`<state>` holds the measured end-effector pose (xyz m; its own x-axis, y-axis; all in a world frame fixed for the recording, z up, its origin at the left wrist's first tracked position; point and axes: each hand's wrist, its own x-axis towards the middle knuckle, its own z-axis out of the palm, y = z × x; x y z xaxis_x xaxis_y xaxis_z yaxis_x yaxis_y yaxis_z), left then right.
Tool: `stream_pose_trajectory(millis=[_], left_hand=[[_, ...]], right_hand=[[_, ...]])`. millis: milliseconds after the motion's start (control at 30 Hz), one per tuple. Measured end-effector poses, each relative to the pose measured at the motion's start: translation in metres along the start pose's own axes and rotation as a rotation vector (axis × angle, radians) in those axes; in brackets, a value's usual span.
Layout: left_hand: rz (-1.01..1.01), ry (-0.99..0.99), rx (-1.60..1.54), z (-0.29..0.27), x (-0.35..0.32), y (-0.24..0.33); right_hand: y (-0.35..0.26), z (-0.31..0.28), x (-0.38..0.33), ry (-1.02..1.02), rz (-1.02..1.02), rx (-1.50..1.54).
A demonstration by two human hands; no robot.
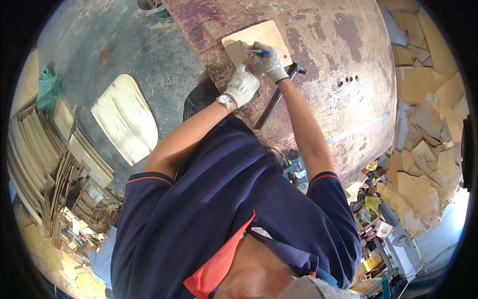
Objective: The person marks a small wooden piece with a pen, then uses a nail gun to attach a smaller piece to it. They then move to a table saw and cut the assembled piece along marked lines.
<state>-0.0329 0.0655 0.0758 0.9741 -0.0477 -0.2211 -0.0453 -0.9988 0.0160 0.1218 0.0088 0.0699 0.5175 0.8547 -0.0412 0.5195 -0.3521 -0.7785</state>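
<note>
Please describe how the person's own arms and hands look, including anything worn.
The left hand and right hand wear off-white knitted gloves. A shiny metal watch sits at the left wrist. Forearms are bare below short, navy, red-trimmed sleeves.

Upper right leaves room to pass over the table (348,109); at upper centre, the left hand (242,86), right hand (270,63) and hammer (268,109) block the way.

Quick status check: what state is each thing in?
Pen: gripped in right hand
Pale board: flat on table
Grey piece: lying on the board
Left hand: gloved, by the grey piece
Hammer: lying on the table
Curved panel: flat on floor
Green bag: crumpled
</note>
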Motion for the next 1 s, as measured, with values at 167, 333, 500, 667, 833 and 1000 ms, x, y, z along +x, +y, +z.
stream_pose_trajectory(millis=[167, 333, 500, 667, 833, 1000], left_hand=[[0.038, -0.031, -0.026, -0.003, 0.001, -0.002], [-0.015, 0.04, 0.072, 0.003, 0.004, 0.0], [-0.001, -0.029, -0.038, 0.004, 0.004, -0.002], [-0.001, -0.033, -0.051, 0.003, 0.004, -0.003], [-0.018, -0.01, -0.01, 0.005, 0.005, -0.002], [-0.007, -0.024, 0.026, 0.003, 0.005, -0.002]], right_hand=[[-0.002, 0.003, -0.007, 0.063, 0.144, 0.168], [0.006, 0.005, 0.014, 0.077, 0.167, 0.195], [0.008, 0.013, 0.019, 0.112, 0.12, 0.138], [0.009, 0.013, 0.017, 0.108, 0.119, 0.157], [0.006, 0.011, 0.018, 0.099, 0.124, 0.169], [-0.001, 0.005, 0.014, 0.098, 0.037, 0.026]])
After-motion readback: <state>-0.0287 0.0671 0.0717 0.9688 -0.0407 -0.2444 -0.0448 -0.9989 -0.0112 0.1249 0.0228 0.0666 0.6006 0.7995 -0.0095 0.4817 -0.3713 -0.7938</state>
